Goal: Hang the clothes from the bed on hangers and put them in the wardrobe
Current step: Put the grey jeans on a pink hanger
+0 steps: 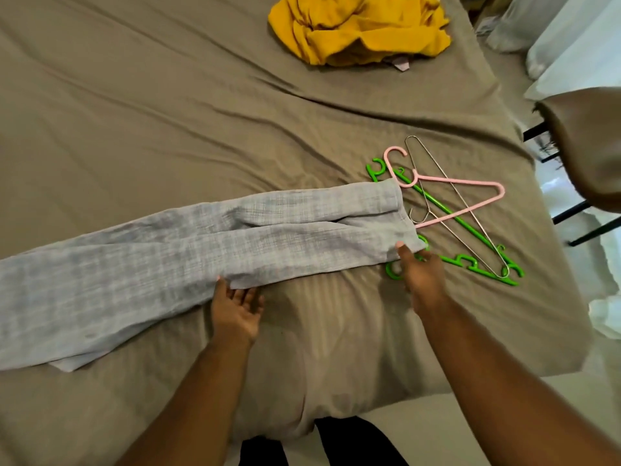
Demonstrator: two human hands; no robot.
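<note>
Light grey trousers (201,243), folded lengthwise, lie across the brown bed sheet (168,112) from the left edge to the middle right. My left hand (235,311) lies palm up at their near edge, fingers relaxed, thumb tip touching the cloth. My right hand (421,277) reaches to the trousers' right end, one straight finger on the near corner. Partly under that end lie a pink hanger (470,181), a green hanger (470,230) and a thin wire hanger (437,166), overlapping. A crumpled yellow garment (363,25) sits at the far side of the bed.
A chair with a brown back (588,146) and black legs stands close to the bed's right edge. White bags or cloth (571,45) lie on the floor beyond it. The bed's near corner is right in front of me.
</note>
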